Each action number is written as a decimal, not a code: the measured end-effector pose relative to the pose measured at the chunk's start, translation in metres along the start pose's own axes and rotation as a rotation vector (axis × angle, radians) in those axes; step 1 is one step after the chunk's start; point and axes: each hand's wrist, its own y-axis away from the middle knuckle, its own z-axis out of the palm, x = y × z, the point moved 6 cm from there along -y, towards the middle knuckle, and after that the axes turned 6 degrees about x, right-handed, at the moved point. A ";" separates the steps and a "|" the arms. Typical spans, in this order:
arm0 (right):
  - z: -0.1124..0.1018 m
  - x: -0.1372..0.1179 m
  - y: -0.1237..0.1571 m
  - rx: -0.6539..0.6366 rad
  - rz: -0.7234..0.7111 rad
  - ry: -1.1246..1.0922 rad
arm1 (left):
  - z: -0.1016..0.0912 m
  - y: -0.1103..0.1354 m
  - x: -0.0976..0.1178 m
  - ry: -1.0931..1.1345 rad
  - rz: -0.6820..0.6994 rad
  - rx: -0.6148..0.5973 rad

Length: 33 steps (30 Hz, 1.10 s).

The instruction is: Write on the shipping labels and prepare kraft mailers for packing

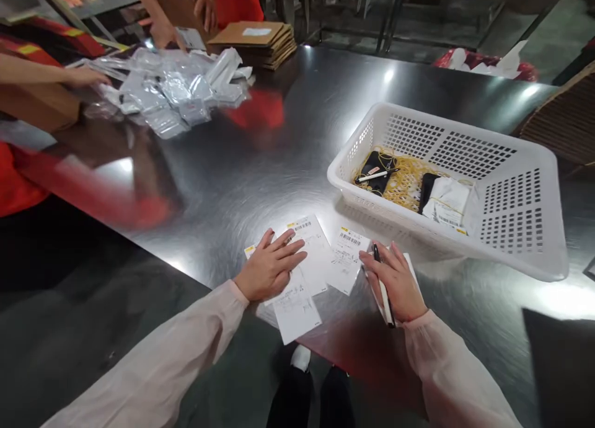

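My left hand (268,268) lies with fingers spread on overlapping white label slips (297,319), which have barcodes, yellow marks and handwriting. One slip sticks out toward me past the table edge. My right hand (395,286) holds a white pen with black ends (383,298) between its fingers, the shaft pointing back toward me. Beneath that hand are more white papers, mostly covered by it. A separate barcoded slip (346,260) lies between my two hands, its right edge close to my right fingertips.
A white plastic basket (506,260) stands at the right, holding yellow rubber bands (404,177), a pen, dark items and a bundle of labels (449,201). At the far left, co-workers' hands reach around clear plastic packets (171,87) beside stacked brown cardboard (260,37).
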 end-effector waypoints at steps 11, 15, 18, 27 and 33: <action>0.009 0.012 -0.005 -0.103 -0.032 0.131 | -0.004 0.015 -0.028 -0.093 -0.223 -0.077; 0.003 0.012 -0.004 -0.010 -0.050 0.147 | -0.007 0.025 -0.041 -0.072 -0.243 -0.088; 0.009 -0.004 -0.015 -0.013 -0.056 0.123 | -0.013 0.025 -0.038 -0.081 -0.259 -0.061; 0.020 0.003 -0.006 -0.034 -0.055 0.180 | -0.015 0.056 -0.033 -0.174 -0.348 -0.083; 0.011 0.012 0.011 -0.017 0.004 0.174 | -0.007 0.047 -0.040 -0.144 -0.451 -0.018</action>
